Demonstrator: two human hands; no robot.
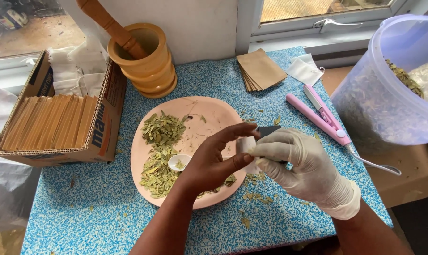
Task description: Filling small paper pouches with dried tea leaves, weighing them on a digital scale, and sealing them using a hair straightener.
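Observation:
My bare left hand [213, 158] and my white-gloved right hand [299, 160] meet over the right edge of a pink plate [214, 111]. Together they pinch a small white filter bag [245, 144]; a dark flat object [268, 130] shows just behind the right fingers, and what it is I cannot tell. On the plate lie piles of dried green leaves [161, 132] and a small white spoon [179, 162] with leaf bits in it.
A wooden mortar and pestle [143, 56] stands at the back. A cardboard box [58, 120] of brown sachets and white bags sits left. Brown sachets [261, 70], a pink heat sealer [325, 115] and a translucent tub of leaves [393, 85] are right. Leaf crumbs dot the blue speckled table [81, 208].

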